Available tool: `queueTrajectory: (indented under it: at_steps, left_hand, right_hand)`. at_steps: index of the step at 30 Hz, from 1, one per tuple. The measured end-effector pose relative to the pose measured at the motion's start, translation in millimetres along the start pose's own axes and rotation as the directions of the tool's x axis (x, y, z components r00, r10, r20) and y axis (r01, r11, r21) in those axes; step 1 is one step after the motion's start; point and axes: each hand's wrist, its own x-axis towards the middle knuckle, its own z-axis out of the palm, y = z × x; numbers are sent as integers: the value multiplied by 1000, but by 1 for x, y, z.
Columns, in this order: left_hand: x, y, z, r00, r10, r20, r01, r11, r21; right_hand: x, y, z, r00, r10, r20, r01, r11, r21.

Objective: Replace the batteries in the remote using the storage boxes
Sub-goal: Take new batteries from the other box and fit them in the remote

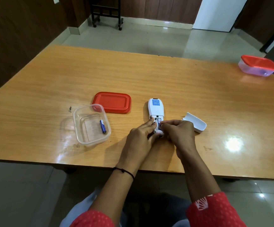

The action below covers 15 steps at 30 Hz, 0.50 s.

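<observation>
Hands [139, 136] [180, 133] on remote [155, 107] — battery [102, 126] in box [75, 123]

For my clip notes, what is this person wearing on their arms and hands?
Bare: left hand and right hand. A black thread rings the left wrist. Red with pale dots: left sleeve and right sleeve, which has a white print.

Wooden table [149, 76], glossy tiled floor [149, 40]

A battery [102, 126] lies in the open box [88, 128]; the lid [111, 102] sits just behind, the remote [155, 106] to the right, the battery cover [196, 123] beyond.
</observation>
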Motion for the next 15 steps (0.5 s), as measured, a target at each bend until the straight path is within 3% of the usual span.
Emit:
queueTrajectory:
  at_steps: [9,12,15]
  left_hand:
    - [-2,4,-2,999,-33,14,33,999,0]
    - [-5,10,-12,1000,-16,6,15,999,35]
    - [-7,14,-35,982,42,-183,-28,997,76]
  right_hand:
    - [0,1,-3,999,-24,49,25,999,-24]
    - [-3,-1,-6,988,-150,35,152,985,-80]
    - [-13,-9,-6,945,-326,8,325,940,-101]
